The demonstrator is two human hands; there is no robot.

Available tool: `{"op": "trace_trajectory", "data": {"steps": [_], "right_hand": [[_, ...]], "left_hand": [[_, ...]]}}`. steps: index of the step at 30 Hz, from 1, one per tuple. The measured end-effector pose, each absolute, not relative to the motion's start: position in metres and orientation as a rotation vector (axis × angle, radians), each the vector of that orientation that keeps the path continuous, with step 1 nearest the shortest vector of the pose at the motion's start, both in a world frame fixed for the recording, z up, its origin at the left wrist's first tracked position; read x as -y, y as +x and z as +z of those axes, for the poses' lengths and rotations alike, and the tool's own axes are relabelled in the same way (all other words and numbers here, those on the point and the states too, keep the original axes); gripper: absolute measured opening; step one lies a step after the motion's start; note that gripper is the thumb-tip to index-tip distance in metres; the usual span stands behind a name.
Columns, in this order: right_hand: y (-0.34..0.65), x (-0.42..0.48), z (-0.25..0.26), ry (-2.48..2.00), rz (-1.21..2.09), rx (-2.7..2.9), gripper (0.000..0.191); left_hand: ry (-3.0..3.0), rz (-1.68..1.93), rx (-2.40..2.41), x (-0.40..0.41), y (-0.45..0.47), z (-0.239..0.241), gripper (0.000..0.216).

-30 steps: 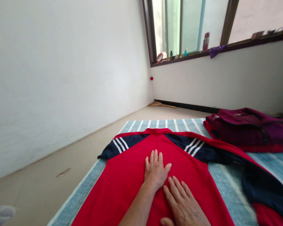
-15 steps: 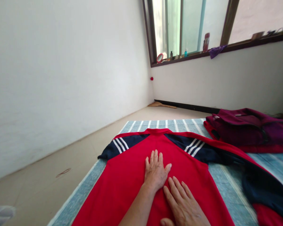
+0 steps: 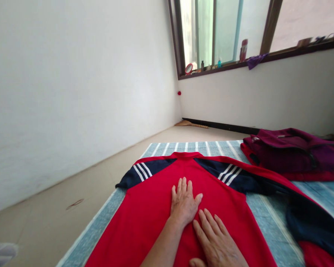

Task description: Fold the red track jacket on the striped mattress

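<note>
A red jacket [image 3: 153,207] with navy shoulders and white stripes lies spread out, its plain side up and collar pointing away from me. My left hand [image 3: 183,202] rests flat on the middle of it, fingers stretched toward the collar. Just below and to the right, my right hand [image 3: 218,239] also lies flat on the red cloth, fingers extended; its wrist runs out of the picture. Neither hand grips anything. The navy sleeve on the right [image 3: 303,207] stretches out to the right edge of view. The left sleeve shows only in its upper part.
Under the jacket is a blue striped sheet [image 3: 269,218]. Folded maroon and red clothes [image 3: 292,152] are piled at the right. Tiled floor [image 3: 58,215] and a white wall border the left side. A broom [image 3: 192,124] lies in the far corner, below a windowsill holding small bottles.
</note>
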State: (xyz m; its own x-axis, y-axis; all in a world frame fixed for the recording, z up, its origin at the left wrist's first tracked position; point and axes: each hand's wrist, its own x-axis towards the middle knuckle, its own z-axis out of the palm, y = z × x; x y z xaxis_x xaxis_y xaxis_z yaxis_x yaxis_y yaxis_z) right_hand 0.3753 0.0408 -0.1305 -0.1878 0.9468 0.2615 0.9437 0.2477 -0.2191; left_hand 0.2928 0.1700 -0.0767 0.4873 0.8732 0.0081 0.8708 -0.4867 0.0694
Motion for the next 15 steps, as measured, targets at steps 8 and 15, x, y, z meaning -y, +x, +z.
{"op": "trace_trajectory", "data": {"steps": [8,15], "right_hand": [[0.3753,-0.0398,-0.1277,-1.756,0.034,2.187,0.071],[0.3751,-0.0398,-0.1234,-1.759,0.071,2.194,0.072]], "left_hand": [[2.654,0.024,-1.569,-0.169,0.2932,-0.0747,0.066],[2.665,0.033,-1.566,-0.1703,0.292,-0.0769,0.066]]}}
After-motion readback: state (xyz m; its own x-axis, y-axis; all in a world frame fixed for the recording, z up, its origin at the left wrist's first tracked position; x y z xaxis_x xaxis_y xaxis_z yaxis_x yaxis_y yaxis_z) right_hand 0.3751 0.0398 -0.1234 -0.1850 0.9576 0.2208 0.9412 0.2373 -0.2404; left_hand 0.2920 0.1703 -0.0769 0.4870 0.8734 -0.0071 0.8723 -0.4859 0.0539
